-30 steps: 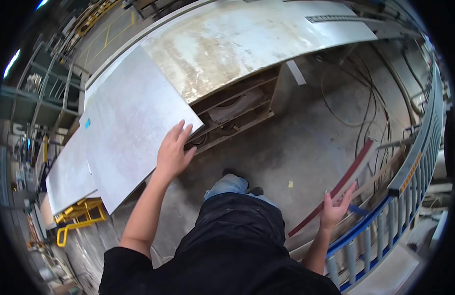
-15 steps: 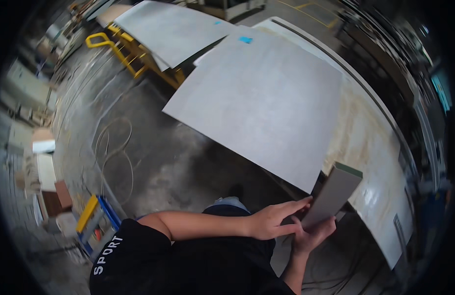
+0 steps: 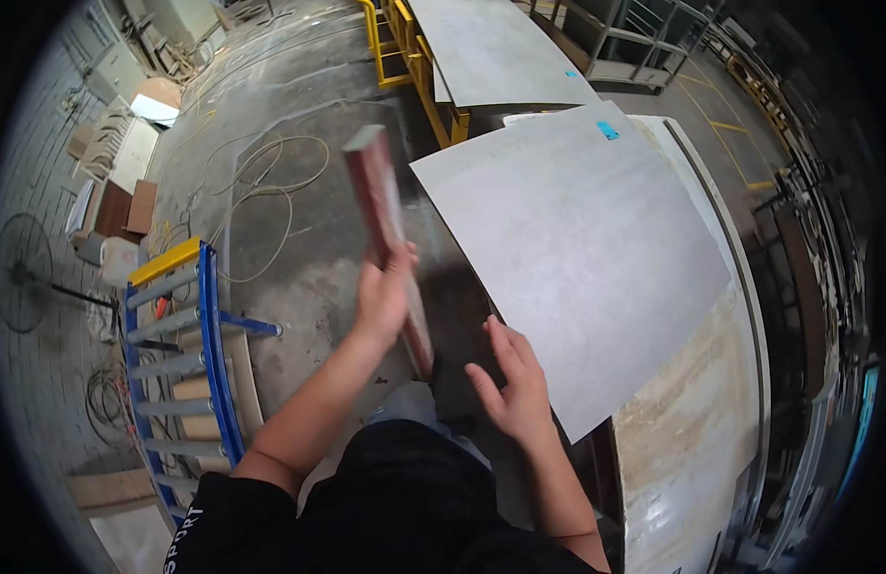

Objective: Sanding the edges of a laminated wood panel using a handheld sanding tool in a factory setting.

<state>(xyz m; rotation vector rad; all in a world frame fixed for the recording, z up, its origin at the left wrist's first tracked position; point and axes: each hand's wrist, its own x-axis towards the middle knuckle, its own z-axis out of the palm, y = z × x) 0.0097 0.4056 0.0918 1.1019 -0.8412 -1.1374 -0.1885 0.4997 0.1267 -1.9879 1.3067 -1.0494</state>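
My left hand (image 3: 384,298) is wrapped round the middle of a long rectangular bar (image 3: 373,187). The bar stands tilted over the floor, its far end leaning left and its near end down by my legs. One face is reddish brown and worn, another is pale; motion blurs its far end. Apart from the bar, my right hand (image 3: 516,385) is open with fingers spread and holds nothing. It is close to the near left edge of a large light grey sheet (image 3: 586,258), which lies on a stained pale table (image 3: 668,459). A small blue piece of tape (image 3: 608,130) marks the sheet's far corner.
Another grey sheet (image 3: 510,53) lies on a yellow-framed cart (image 3: 419,81) at the back. To my left stands a blue roller conveyor (image 3: 210,344) with a yellow end. A looped hose (image 3: 290,206) lies on the floor. A fan (image 3: 22,273) is at the far left.
The bar has swung from my right side across to the left. It was at both hands; now only my left hand grips it, and my right hand is off it. My view has turned left.
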